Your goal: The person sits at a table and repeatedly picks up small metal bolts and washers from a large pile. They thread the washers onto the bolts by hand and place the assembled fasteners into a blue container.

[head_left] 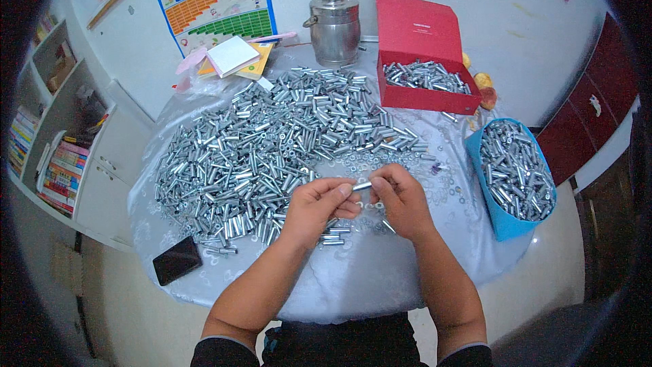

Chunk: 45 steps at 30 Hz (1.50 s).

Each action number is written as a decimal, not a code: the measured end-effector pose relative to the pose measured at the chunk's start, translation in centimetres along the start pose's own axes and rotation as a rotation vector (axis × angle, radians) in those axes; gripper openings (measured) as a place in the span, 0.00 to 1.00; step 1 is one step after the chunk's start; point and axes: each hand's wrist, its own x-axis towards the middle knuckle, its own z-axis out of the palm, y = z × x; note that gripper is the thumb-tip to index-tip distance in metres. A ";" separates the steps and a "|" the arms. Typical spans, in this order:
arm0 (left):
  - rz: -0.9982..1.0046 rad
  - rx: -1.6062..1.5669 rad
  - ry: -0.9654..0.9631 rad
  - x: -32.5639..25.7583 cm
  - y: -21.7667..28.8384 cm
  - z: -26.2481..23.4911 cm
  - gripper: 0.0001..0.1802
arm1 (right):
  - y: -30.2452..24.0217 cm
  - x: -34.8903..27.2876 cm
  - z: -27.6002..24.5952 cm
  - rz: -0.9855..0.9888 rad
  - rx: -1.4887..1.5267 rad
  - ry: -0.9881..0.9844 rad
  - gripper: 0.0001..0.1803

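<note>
A short shiny metal sleeve (pixel 362 186) is held level between my two hands over the near middle of the table. My left hand (pixel 316 207) pinches its left end between thumb and fingers. At the other end, the fingertips of my right hand (pixel 402 202) close on it. Behind and to the left spreads a big heap of similar metal sleeves (pixel 272 136). Flat ring washers (pixel 363 162) lie scattered just beyond my hands. A few loose sleeves (pixel 333 236) rest on the cloth beside my left hand.
A blue bin (pixel 499 221) full of metal pieces stands at the right. Farther back is an open red box (pixel 428 98) of metal pieces, beside a steel pot (pixel 334 30). A dark phone or tablet (pixel 176 261) lies front left; notebooks (pixel 234 56) are at the back left.
</note>
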 end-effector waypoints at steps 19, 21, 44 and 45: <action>-0.006 0.151 -0.342 2.2 -4.2 10.4 0.12 | -0.3 -9.5 -9.4 0.104 0.158 0.390 0.10; -0.014 0.150 -0.368 2.5 -4.6 12.0 0.12 | -0.6 -10.3 -10.6 0.053 0.012 0.439 0.10; 0.863 0.736 -0.461 8.1 -8.2 23.5 0.10 | -3.3 -12.7 -19.3 -0.072 -0.814 0.845 0.11; 0.840 0.732 -0.429 8.2 -8.3 23.4 0.09 | -3.1 -12.8 -19.6 -0.056 -0.839 0.870 0.11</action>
